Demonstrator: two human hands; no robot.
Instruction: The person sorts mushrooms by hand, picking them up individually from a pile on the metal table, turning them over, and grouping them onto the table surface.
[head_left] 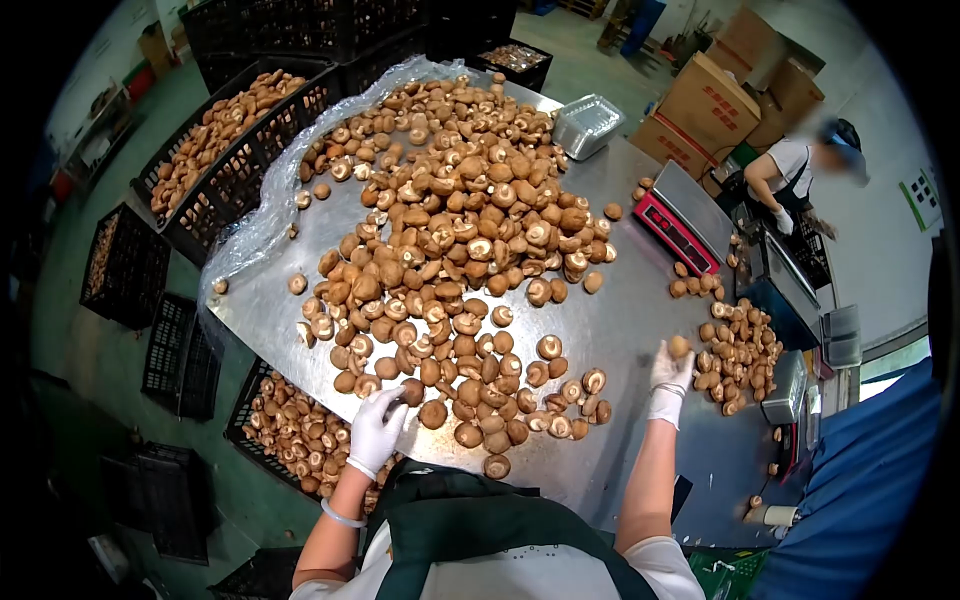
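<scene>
Both my hands wear white gloves. At the near left edge of the metal table (600, 300), my left hand (377, 432) has its fingers closed on a brown shiitake mushroom (412, 391). My right hand (670, 374) grips another shiitake mushroom (679, 346) at its fingertips, just left of a smaller pile of mushrooms (738, 350). Between and beyond my hands spreads a large heap of loose shiitake mushrooms (470, 200), some cap up, some showing pale stems. Several single ones lie scattered at its near side.
A red scale (675, 235) and stacked clear plastic trays (588, 125) stand on the table. Black crates of mushrooms (290, 425) sit along the left side. Plastic film (270, 200) drapes the left edge. Another person (790, 175) works at the far right near cardboard boxes (705, 100).
</scene>
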